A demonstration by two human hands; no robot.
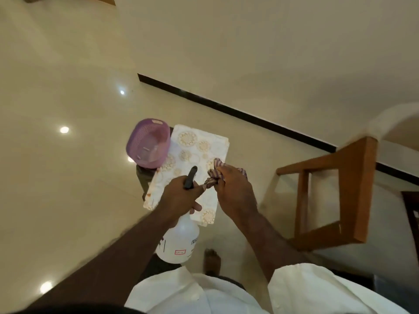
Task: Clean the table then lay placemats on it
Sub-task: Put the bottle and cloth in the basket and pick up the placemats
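My left hand [179, 197] grips the black trigger head of a white spray bottle [179, 241], which hangs down below it. My right hand [233, 184] holds a bunched striped cloth [214, 175] just to the right of the nozzle. Both hands hover over a stack of white placemats with gold round patterns [195, 146], lying on a small dark stool [144, 177]. No table top shows in this view.
A purple plastic basket [147, 146] sits on the stool to the left of the placemats. A wooden chair frame [335, 191] stands to the right. Glossy tiled floor [63, 168] spreads to the left. A wall with a dark skirting line [226, 108] runs behind.
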